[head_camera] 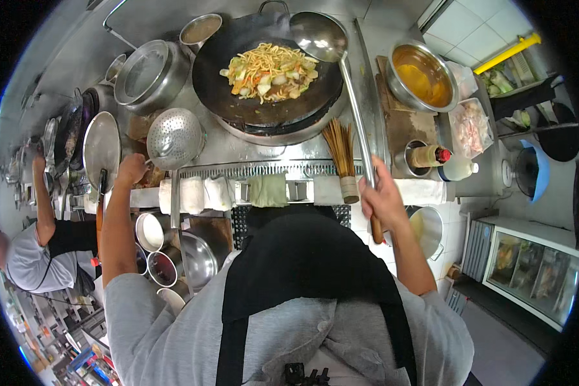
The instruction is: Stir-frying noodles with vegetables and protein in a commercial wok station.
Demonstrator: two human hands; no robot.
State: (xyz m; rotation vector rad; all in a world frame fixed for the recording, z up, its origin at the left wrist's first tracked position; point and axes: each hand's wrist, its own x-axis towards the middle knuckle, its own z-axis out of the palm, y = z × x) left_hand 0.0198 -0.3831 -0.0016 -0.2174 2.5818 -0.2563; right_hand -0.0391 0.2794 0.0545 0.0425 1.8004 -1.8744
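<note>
My right hand grips the wooden-ended handle of a large steel wok ladle. The ladle's bowl rests over the right rim of a black wok, which sits on a round burner. Noodles with chopped vegetables lie in the wok. My left hand is at the left, beside a perforated steel skimmer. Its fingers are curled near a small metal piece, partly hidden; whether they hold it is unclear. A bamboo wok brush stands just left of the ladle handle.
A lidded steel pot stands left of the wok. To the right are a steel bowl of yellow liquid, a red-capped bottle and a tub of raw pieces. Folded cloths line the front rail. Another person works at far left.
</note>
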